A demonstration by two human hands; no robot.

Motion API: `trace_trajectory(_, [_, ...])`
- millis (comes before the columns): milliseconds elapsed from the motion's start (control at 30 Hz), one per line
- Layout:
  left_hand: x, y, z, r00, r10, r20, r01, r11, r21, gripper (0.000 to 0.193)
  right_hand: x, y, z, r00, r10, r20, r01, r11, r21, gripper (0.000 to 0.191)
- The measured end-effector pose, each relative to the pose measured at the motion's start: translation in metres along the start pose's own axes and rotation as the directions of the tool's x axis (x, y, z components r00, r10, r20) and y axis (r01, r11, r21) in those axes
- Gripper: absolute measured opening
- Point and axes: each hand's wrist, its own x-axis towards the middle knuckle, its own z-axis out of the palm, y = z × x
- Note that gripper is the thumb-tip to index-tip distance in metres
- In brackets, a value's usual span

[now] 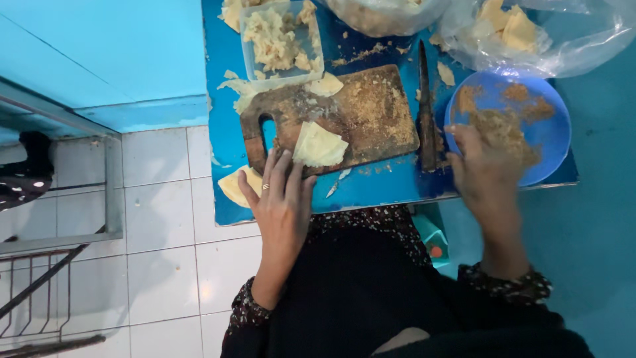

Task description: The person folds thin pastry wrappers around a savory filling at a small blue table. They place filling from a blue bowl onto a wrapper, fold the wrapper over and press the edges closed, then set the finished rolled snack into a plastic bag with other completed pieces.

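Two plastic bags (530, 30) and a knife (425, 109) are crowding the blue table (371, 189) while the left hand (283, 199), fingers spread, is pressing a wrapper (319, 146) on the cutting board (371, 116), and the right hand (487, 166), blurred, is seemingly pinching filling from the blue plate (546, 129).

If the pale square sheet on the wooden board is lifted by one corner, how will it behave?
The pale sheet looks thin and lies flat, so it probably droops. It seems light. Its soft, folded edges suggest it may tear easily. The left hand rests beside it on the wooden board.
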Motion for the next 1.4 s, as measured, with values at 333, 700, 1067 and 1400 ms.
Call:
trace_trajectory(333, [-0.002, -0.003, 0.006, 1.0, -0.016, 0.002, 0.016, 0.999, -0.032, 0.036, 0.011, 0.011, 0.024, 1.0, -0.014, 0.025, 0.006, 0.949, 0.315, 0.038])
trace_trajectory(700, [0.007, -0.003, 0.006, 0.993, -0.087, -0.085, 0.089, 0.996, 0.02, 0.024, 0.031, 0.05, -0.013, 0.983, -0.182, 0.019, 0.181, 0.983, 0.043, 0.026])
trace_trajectory(1067, [0.013, -0.008, 0.016, 0.984, -0.148, -0.099, 0.143, 0.988, -0.049, 0.015, 0.025, 0.06, 0.011, 0.998, -0.056, -0.026, 0.055, 0.996, -0.067, 0.009])
trace_trajectory(1400, [0.018, -0.003, 0.015, 0.987, -0.13, -0.097, 0.132, 0.991, 0.008, 0.014, 0.046, -0.09, 0.063, 0.945, -0.298, -0.137, 0.322, 0.756, 0.57, 0.019])
